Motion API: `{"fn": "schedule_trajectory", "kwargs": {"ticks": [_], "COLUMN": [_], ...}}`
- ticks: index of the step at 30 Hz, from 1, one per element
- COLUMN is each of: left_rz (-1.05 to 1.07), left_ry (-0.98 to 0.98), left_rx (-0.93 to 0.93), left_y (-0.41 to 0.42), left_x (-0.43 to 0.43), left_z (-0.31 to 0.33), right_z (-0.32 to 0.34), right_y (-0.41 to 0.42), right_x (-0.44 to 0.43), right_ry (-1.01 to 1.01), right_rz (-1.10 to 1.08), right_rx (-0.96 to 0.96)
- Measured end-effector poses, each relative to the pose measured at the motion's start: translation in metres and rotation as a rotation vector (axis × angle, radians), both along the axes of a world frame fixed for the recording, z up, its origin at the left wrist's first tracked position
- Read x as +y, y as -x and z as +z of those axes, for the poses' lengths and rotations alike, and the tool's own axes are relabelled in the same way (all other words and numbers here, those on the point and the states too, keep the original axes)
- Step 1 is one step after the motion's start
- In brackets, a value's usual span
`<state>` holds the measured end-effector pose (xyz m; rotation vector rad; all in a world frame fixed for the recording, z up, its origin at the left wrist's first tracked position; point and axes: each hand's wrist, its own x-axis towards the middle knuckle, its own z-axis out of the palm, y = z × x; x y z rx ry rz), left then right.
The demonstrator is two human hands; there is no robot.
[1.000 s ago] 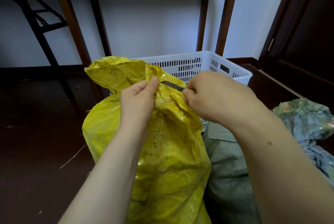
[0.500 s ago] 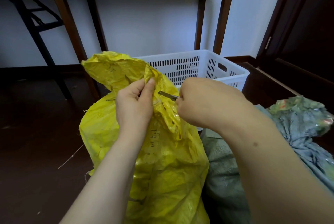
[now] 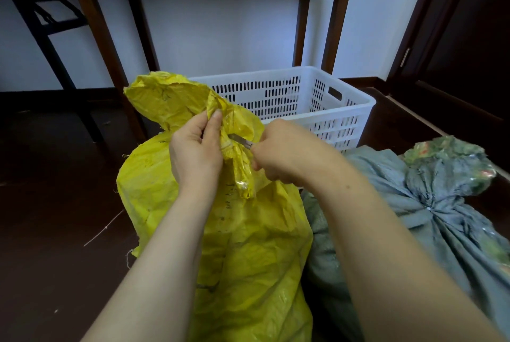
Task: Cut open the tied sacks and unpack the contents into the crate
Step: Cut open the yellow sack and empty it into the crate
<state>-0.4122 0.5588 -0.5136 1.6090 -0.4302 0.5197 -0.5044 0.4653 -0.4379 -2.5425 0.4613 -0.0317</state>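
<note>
Head view: we see a yellow woven-plastic sack (image 3: pixel 248 245) standing upright on the dark floor (image 3: pixel 55 231), at the near middle of the frame. Its neck is gathered and tied, and the loose mouth flares up and to the left above the tie.

Our left hand (image 3: pixel 193 154) grips the gathered neck from the left side, fingers curled round the bunched material and thumb pointing up along it. Our right hand (image 3: pixel 287 154) is closed round the handle of a small metal blade (image 3: pixel 240 140). Only the short silver end of the blade shows. Its tip touches the neck just beside the left thumb, at the level of the tie.

A white slotted plastic crate (image 3: pixel 345 121) stands on the floor directly behind the yellow sack, near the white wall and just in front of the dark wooden table legs (image 3: pixel 91 24).

A grey-green woven sack (image 3: pixel 441 217) lies on the floor on the right, touching the yellow sack. Its neck is drawn tight into a knot, with the printed mouth spread toward the right edge of the floor.
</note>
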Motion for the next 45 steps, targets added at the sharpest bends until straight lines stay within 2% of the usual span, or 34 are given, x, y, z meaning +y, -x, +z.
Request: {"fn": "schedule_trajectory", "kwargs": {"ticks": [3,9,17,19,22,26,32,39,45], "left_rz": [0.035,0.066,0.056,0.048,0.018,-0.013,-0.256,-0.468,-0.484], "left_ry": [-0.020,-0.060,-0.030,-0.024,0.004,0.025,0.051,0.096,0.086], "left_rx": [0.022,0.089,0.065,0.081,0.116,0.207,0.463,0.619,0.658], "left_y": [-0.001,-0.003,-0.008,-0.008,-0.009,-0.008,0.007,0.014,0.019], "left_x": [0.002,0.006,0.011,0.012,0.017,0.016,0.009,0.019,0.023], "left_z": [-0.009,-0.026,-0.028,-0.030,-0.028,-0.020,-0.008,0.006,0.012], "right_z": [-0.009,-0.031,-0.022,-0.019,-0.010,-0.002,-0.039,-0.060,-0.055], "right_y": [-0.005,-0.012,-0.002,0.001,0.005,0.006,-0.017,-0.025,-0.019], "right_x": [0.003,0.014,0.011,0.010,-0.004,-0.028,-0.020,-0.013,-0.021], "right_ry": [-0.051,0.100,0.201,0.133,-0.083,-0.397,-0.384,-0.723,-0.791], "right_rz": [-0.004,0.032,0.103,0.114,0.092,-0.094,-0.230,-0.230,-0.375], "right_rx": [0.034,0.013,0.051,0.095,0.158,0.014,-0.352,-0.372,-0.464]}}
